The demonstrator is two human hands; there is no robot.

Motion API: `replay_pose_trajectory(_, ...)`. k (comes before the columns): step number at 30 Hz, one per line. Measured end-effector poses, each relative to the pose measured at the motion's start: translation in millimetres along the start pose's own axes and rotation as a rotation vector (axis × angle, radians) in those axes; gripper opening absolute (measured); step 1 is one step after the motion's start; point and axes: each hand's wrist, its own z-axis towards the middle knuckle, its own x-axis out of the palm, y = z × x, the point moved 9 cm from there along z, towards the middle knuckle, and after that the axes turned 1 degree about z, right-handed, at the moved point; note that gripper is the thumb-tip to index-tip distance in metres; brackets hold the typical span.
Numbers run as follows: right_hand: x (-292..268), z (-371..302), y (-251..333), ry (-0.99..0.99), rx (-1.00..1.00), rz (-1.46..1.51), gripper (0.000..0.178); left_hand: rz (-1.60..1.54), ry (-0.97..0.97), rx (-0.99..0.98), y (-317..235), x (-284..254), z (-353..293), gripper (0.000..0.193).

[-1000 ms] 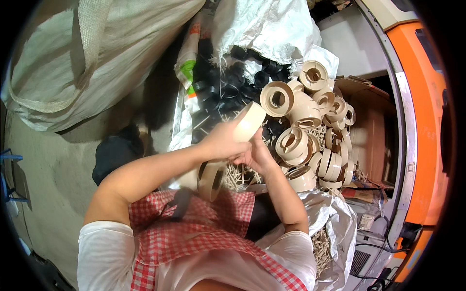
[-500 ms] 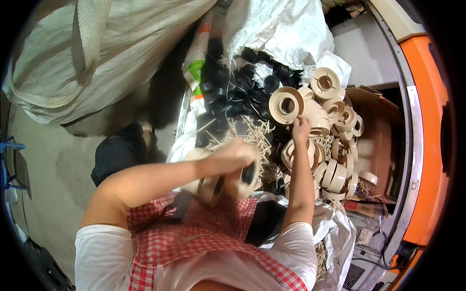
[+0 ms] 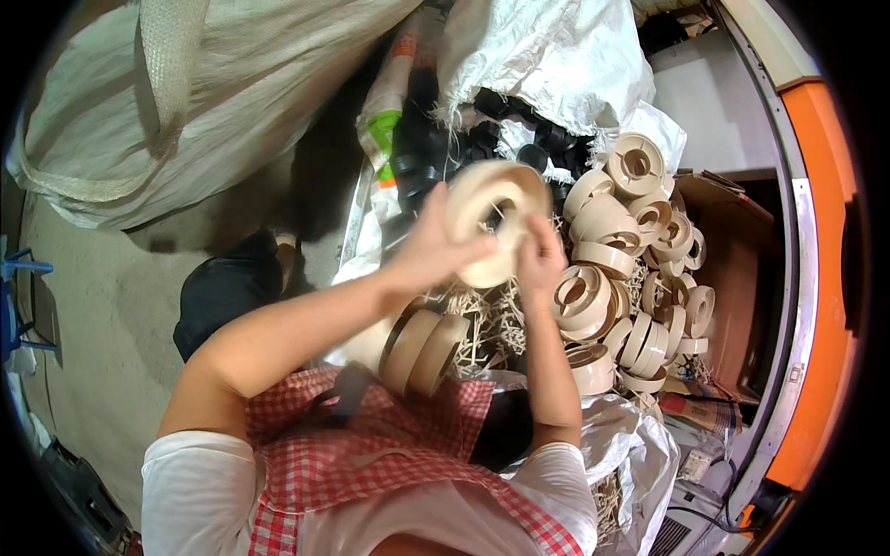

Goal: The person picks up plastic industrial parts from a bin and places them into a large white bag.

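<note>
A beige plastic ring with a stepped inner collar (image 3: 475,199) is held up in front of me, slightly blurred. My left hand (image 3: 431,246) grips its left side, thumb across the near face. At the right edge of the ring is my right hand (image 3: 540,259), fingers curled closed; whether they pinch the rim or a small piece on it is hidden by blur. Several similar beige rings (image 3: 413,357) lie side by side at my lap, below the left forearm. Thin beige plastic sticks (image 3: 477,324) lie scattered under the held ring.
A heap of beige rings (image 3: 640,338) lies to the right, beside an open cardboard box (image 3: 737,278). Black plastic parts (image 3: 422,176) and a white woven sack (image 3: 547,56) are beyond. A large bulk bag (image 3: 93,102) stands far left; an orange panel (image 3: 820,278) borders the right.
The ring has moved left from the heap with my right hand to in front of me. My left hand has left the rings at my lap and risen to grip it.
</note>
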Motion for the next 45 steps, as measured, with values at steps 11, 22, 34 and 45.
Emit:
replay_pose_trajectory(11,171,-7,-73,0.535,-0.606,-0.449,0.028,-0.422,-0.267,-0.002,-18,-52,20,0.052)
replay_pose_trajectory(22,16,16,2,-0.054,0.214,-0.012,0.020,-0.072,-0.087,0.051,-45,-31,10,0.065)
replay_pose_trajectory(34,32,-47,49,0.410,0.780,0.802,0.061,-0.003,0.514,-0.057,-56,32,-24,0.061)
replay_pose_trajectory(45,29,-88,72,0.603,1.173,1.045,0.073,0.060,0.528,0.005,-41,40,-33,0.069)
